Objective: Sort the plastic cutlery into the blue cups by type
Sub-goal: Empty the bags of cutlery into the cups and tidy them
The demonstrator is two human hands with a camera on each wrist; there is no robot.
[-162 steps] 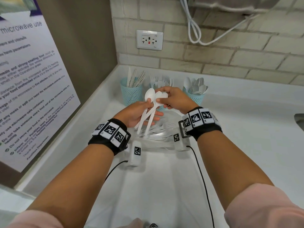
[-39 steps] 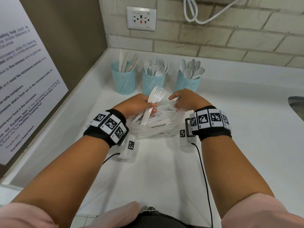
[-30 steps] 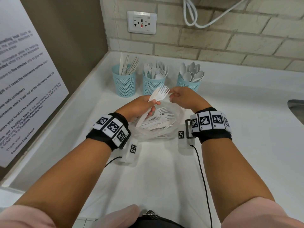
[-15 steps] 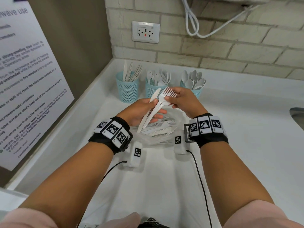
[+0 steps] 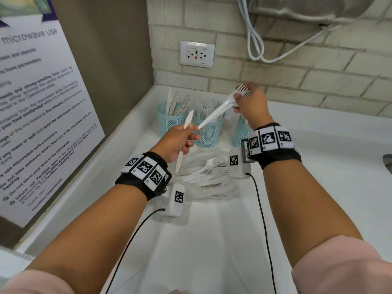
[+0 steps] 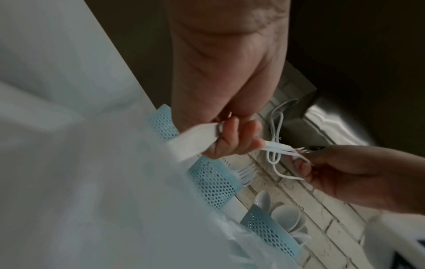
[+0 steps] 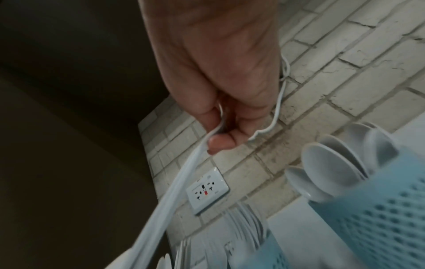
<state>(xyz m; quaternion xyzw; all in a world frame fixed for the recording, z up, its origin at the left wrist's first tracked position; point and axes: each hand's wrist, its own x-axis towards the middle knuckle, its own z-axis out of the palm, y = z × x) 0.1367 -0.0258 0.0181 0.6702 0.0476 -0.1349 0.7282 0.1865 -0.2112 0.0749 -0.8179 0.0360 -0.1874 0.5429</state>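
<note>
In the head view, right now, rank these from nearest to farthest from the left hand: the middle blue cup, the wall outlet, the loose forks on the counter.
From the left hand, which grips a knife:
1. Middle blue cup, just to its right.
2. Loose forks on the counter, below and right, near the wrist.
3. Wall outlet, high on the brick wall.

Three blue mesh cups stand upright in a row at 12 o'clock on the desk: the left cup (image 5: 169, 120) holds knives, the middle cup (image 5: 209, 132) forks, the right cup (image 5: 240, 132) spoons. Two white forks (image 5: 220, 108) are held together, tilted, tines up at 1 o'clock, above the middle cup. A white knife (image 5: 184, 141) is held near upright. Loose forks (image 5: 206, 172) lie on clear plastic nearer.
</note>
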